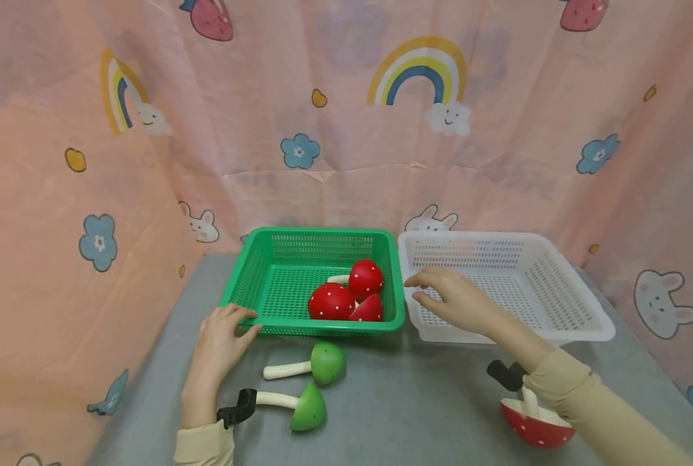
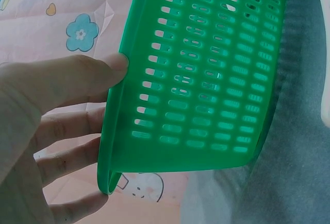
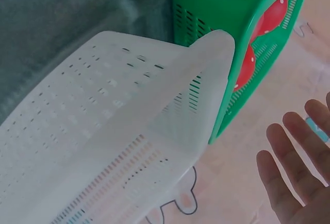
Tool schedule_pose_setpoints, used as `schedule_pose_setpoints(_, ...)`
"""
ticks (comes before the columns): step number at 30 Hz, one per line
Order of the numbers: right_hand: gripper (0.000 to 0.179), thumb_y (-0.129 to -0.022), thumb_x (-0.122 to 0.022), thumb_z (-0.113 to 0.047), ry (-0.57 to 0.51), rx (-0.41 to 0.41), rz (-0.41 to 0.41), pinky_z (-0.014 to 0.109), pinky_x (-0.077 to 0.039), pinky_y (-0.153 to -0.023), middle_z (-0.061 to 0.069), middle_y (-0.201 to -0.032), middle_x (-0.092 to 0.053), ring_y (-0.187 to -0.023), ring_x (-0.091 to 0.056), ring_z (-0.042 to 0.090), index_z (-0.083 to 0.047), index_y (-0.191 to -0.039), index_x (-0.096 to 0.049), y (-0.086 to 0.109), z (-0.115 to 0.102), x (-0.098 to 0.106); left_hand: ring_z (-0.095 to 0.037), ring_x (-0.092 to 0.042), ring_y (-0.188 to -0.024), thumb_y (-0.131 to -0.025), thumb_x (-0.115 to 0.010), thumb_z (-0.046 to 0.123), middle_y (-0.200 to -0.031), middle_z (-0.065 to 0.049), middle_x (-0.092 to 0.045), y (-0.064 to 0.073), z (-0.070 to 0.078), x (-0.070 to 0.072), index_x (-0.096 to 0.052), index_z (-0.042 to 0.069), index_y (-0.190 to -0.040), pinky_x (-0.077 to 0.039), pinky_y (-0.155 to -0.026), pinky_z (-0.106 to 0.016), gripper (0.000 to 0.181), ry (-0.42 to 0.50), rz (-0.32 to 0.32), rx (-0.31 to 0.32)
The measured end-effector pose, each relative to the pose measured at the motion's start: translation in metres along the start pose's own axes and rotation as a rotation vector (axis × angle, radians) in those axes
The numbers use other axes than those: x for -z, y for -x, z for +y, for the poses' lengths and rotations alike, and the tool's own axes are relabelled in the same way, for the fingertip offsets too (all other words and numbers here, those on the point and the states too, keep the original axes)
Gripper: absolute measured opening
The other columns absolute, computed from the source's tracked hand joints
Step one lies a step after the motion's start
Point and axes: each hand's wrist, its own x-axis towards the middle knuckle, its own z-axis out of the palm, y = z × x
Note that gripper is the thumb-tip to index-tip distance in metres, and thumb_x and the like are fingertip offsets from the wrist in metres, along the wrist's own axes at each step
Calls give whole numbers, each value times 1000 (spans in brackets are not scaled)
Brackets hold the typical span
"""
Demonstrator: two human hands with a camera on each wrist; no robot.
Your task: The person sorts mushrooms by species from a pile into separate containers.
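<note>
In the head view my left hand (image 1: 220, 343) is at the front left corner of a green basket (image 1: 323, 329). Its thumb lies on the rim and the other fingers reach past it, pinching the edge of the basket wall (image 2: 206, 154). Inside the basket, several red toy mushrooms with white dots (image 1: 331, 301) are grouped at the right. My right hand (image 1: 453, 298) hovers over the left part of a white basket (image 1: 556, 333), thumb and fingers apart, holding nothing. The right wrist view shows its spread fingers (image 3: 283, 167) beyond the white basket's rim (image 3: 221, 44).
Two green toy mushrooms (image 1: 327, 362) with pale stems lie on the grey table (image 1: 404, 414) in front of the green basket. A halved-looking red mushroom (image 1: 538, 427) lies near my right forearm. The baskets stand side by side before a pink patterned curtain (image 1: 346, 194).
</note>
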Motion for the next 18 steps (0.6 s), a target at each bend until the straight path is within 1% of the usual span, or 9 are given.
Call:
schedule_pose_setpoints(5, 28, -90, -65, -19, 43, 3, 15, 50, -55, -90, 7, -118, -67, -110, -62, 28, -13, -118, -67, 22, 1, 4, -27, -56, -97, -85, -74, 23, -101, -5, -66, 0, 1, -1, -71, 12, -103, -41, -96, -56, 22, -1, 3, -1)
schedule_pose_setpoints(7, 27, -90, -65, -18, 66, 8, 36, 50, -55, -90, 6, -117, -68, -110, -62, 27, -13, -117, -67, 32, 3, 5, -27, -56, -96, -85, -73, 23, -101, -5, -66, 0, 1, -2, -72, 12, -103, -41, -96, -55, 22, 0, 3, -4)
schedule_pose_setpoints(9, 26, -90, -66, -18, 89, 23, 69, 48, -55, -88, 4, -114, -68, -107, -63, 25, -14, -115, -68, 41, 4, 5, -27, -56, -96, -85, -74, 22, -101, -6, -67, 0, 0, -2, -72, 12, -103, -41, -96, -55, 21, 7, 5, -4)
schedule_pose_setpoints(13, 23, -88, -67, -15, 120, 52, 167, 44, -56, -83, 0, -108, -69, -102, -64, 21, -15, -112, -69, 58, 8, 4, -28, -56, -97, -84, -75, 20, -101, -6, -67, -1, -1, -1, -72, 11, -102, -41, -95, -55, 21, 12, 9, -4)
schedule_pose_setpoints(16, 26, -86, -69, -11, 134, 50, 244, 42, -57, -79, -4, -106, -68, -99, -64, 18, -17, -111, -69, 73, 10, 2, -29, -56, -98, -83, -75, 19, -101, -7, -67, -2, -1, -1, -72, 11, -102, -41, -94, -55, 21, 4, 10, -7)
schedule_pose_setpoints(18, 28, -84, -71, -9, 145, 37, 278, 42, -57, -78, -5, -106, -68, -99, -64, 17, -18, -110, -68, 83, 13, 2, -29, -56, -98, -84, -75, 19, -101, -7, -67, -2, -1, -1, -72, 11, -102, -41, -94, -55, 21, 2, 10, -8)
